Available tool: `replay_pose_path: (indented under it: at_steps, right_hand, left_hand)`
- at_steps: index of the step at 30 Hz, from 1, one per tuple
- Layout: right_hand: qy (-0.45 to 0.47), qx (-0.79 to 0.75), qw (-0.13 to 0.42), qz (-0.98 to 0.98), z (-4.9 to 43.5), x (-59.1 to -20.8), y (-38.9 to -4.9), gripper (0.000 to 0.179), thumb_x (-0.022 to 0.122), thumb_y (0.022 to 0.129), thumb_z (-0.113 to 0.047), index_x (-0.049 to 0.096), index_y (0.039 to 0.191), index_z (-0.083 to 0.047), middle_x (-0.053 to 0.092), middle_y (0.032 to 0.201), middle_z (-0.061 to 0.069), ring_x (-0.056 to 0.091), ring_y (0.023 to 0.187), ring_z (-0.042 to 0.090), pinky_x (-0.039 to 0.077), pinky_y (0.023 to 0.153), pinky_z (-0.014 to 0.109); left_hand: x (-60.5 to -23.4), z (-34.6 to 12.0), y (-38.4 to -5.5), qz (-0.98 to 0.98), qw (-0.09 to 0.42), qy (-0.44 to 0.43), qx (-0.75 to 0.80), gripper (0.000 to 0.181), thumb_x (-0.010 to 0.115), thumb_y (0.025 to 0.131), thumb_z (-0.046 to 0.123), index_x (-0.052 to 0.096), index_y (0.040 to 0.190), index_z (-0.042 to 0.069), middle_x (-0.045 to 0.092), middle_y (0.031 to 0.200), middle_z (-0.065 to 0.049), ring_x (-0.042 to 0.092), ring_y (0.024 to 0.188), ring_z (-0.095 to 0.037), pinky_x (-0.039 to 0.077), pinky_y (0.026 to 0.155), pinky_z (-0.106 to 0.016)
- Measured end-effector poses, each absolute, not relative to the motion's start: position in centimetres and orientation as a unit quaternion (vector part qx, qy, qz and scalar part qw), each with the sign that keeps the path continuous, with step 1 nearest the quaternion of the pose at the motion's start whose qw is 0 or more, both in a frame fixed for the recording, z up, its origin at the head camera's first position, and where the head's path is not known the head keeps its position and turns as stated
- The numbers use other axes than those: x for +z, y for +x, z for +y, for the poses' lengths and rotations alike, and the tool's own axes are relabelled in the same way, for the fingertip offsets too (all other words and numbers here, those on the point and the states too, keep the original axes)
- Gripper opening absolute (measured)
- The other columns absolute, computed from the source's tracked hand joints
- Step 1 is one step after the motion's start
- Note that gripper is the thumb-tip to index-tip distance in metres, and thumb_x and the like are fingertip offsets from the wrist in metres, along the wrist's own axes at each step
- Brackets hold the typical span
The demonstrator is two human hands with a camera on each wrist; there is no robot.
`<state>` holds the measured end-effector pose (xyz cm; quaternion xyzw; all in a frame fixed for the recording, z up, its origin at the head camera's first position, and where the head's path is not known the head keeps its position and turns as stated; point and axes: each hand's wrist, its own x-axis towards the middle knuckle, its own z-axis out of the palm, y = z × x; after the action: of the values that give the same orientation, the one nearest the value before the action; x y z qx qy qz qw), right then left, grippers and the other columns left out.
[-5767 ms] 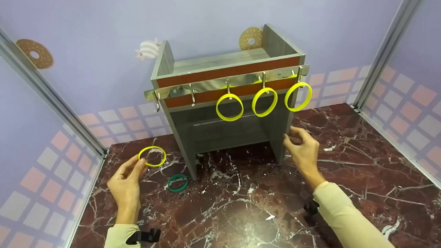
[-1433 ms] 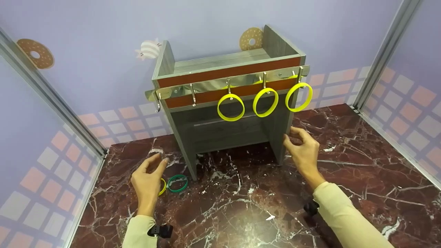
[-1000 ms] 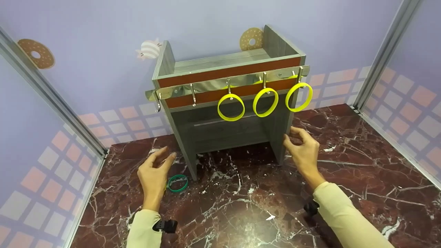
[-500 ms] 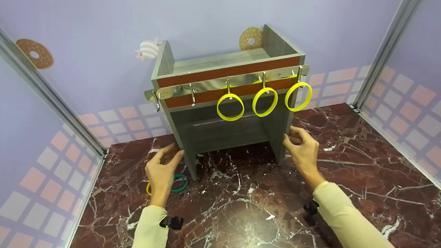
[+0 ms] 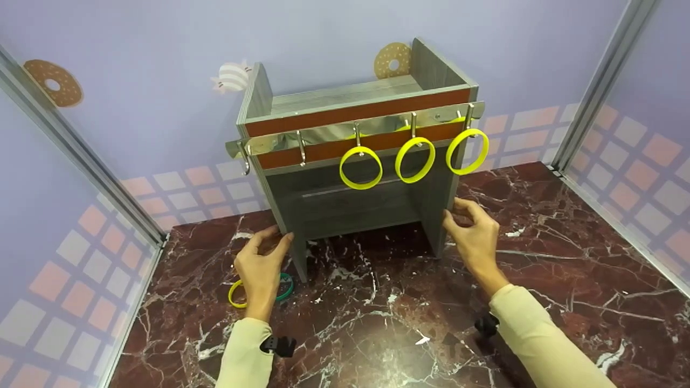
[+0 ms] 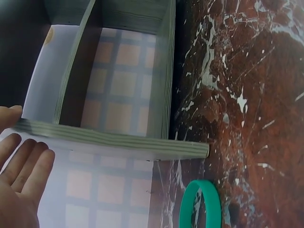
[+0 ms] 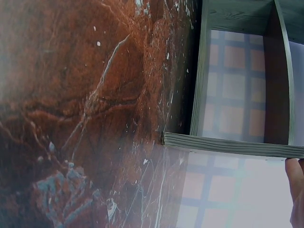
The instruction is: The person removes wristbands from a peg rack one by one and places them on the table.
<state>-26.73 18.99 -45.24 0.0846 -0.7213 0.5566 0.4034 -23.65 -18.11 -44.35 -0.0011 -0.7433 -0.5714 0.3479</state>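
A grey wooden shelf unit (image 5: 366,207) stands upright, with a metal hook rail (image 5: 329,129) across its front. Three yellow wristbands (image 5: 360,186) hang from hooks at the middle and right; the two left hooks (image 5: 302,151) are bare. My left hand (image 5: 261,264) is at the unit's left side panel (image 6: 109,140), thumb by the front edge and relaxed fingers outside, with a small gap in the left wrist view. My right hand (image 5: 477,237) pinches the right side panel's edge (image 7: 228,145). Behind my left wrist lie a yellow wristband (image 5: 233,297), partly hidden, and a green wristband (image 6: 214,204).
The unit stands on a dark red marbled tabletop (image 5: 377,334). A lilac printed wall (image 5: 323,32) is close behind it, and side walls with metal corner posts (image 5: 604,81) bound the table left and right.
My left hand held a yellow wristband, which now lies on the table beside the green one. That hand has since moved right to the left panel. My right hand has stayed put.
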Motion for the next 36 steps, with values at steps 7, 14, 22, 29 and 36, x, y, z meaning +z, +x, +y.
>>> replay_pose_path:
  at_steps: [7,14,22,29,36]
  right_hand:
    - [0.080,0.557,0.403,-0.722,18.8,-45.3,-26.7,0.022,0.074,0.084,0.020,0.072,0.105,0.016,0.075,0.095,0.028,0.068,0.080,-0.005,0.057,0.071,0.010]
    - [0.075,0.565,0.397,-0.719,19.4,-46.5,-27.7,0.023,0.075,0.084,0.020,0.073,0.107,0.015,0.075,0.095,0.027,0.069,0.079,-0.003,0.058,0.069,0.012]
    - [0.087,0.568,0.401,-0.714,18.4,-44.0,-25.8,0.021,0.072,0.084,0.021,0.071,0.105,0.019,0.073,0.094,0.031,0.069,0.078,-0.005,0.058,0.070,0.011]
    - [0.085,0.564,0.388,-0.724,18.6,-43.8,-25.6,0.022,0.073,0.085,0.021,0.071,0.107,0.018,0.074,0.095,0.030,0.068,0.079,-0.004,0.058,0.070,0.013]
    - [0.077,0.564,0.366,-0.736,19.1,-44.1,-25.8,0.022,0.074,0.088,0.018,0.071,0.110,0.018,0.074,0.099,0.030,0.069,0.080,-0.001,0.058,0.070,0.012]
  left_hand:
    - [-44.5,-17.5,-23.7,-0.728,0.370,-0.002,-0.577,0.023,0.091,0.085,0.008,0.081,0.105,0.002,0.079,0.096,-0.011,0.075,0.082,-0.013,0.062,0.071,-0.021]
    - [-44.9,-17.1,-24.1,-0.723,0.399,0.005,-0.563,0.021,0.089,0.084,0.000,0.080,0.102,-0.002,0.079,0.093,-0.015,0.075,0.077,-0.017,0.059,0.066,-0.016]
    - [-45.1,-16.7,-24.4,-0.709,0.403,0.013,-0.578,0.020,0.086,0.083,-0.008,0.078,0.100,-0.006,0.077,0.091,-0.020,0.076,0.076,-0.028,0.060,0.064,-0.017]
    - [-45.0,-16.5,-24.3,-0.698,0.405,0.016,-0.590,0.016,0.085,0.083,-0.005,0.078,0.097,-0.005,0.077,0.087,-0.019,0.077,0.075,-0.030,0.061,0.064,-0.018]
    - [-44.7,-16.1,-24.1,-0.701,0.414,0.022,-0.580,0.016,0.085,0.081,-0.006,0.078,0.096,-0.006,0.077,0.087,-0.021,0.078,0.076,-0.035,0.061,0.065,-0.018]
